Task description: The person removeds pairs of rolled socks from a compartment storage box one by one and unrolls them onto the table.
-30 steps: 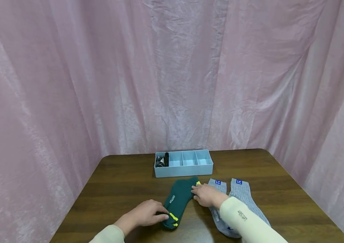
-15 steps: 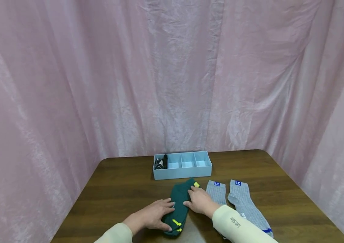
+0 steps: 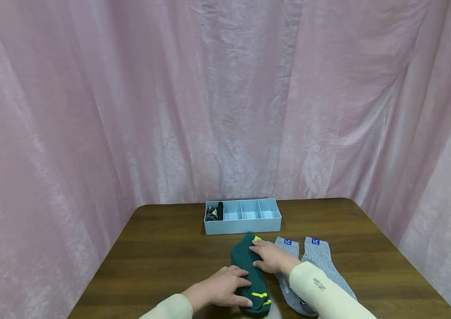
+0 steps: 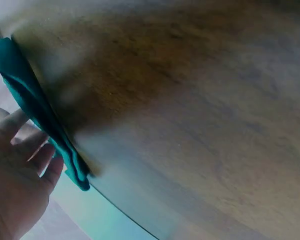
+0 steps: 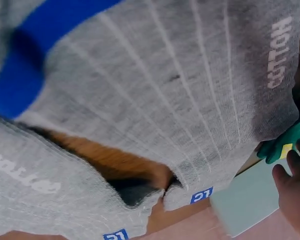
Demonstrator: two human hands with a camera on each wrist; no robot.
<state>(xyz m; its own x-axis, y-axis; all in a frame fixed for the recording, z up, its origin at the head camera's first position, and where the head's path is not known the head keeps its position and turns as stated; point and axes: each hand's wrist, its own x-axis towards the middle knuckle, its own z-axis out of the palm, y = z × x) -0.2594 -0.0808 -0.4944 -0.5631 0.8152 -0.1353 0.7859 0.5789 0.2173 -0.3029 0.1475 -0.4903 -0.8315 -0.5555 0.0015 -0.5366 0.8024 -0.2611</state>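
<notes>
A pair of dark green socks (image 3: 256, 277) with yellow marks lies stacked on the table, the toe end pointing down and to the right in the head view. My left hand (image 3: 225, 285) rests on their near part from the left, fingers spread. At the far cuff, my right hand (image 3: 271, 257) touches the green fabric with extended fingers. In the left wrist view the green socks' edge (image 4: 35, 100) runs past the left fingers (image 4: 40, 160). Two grey socks (image 3: 327, 261) with blue labels lie to the right, one partly under my right forearm. Grey ribbed fabric (image 5: 180, 75) fills much of the right wrist view.
A light blue divided box (image 3: 241, 227) stands behind the socks. Its leftmost compartment holds dark rolled items (image 3: 214, 212); the other compartments look bare. The brown wooden table (image 3: 161, 248) backs onto a pink curtain (image 3: 225, 110).
The green socks' near end has swung to the right, reversing their slant. My left hand has moved right along with them. My right hand remains near the cuff, shifting only slightly.
</notes>
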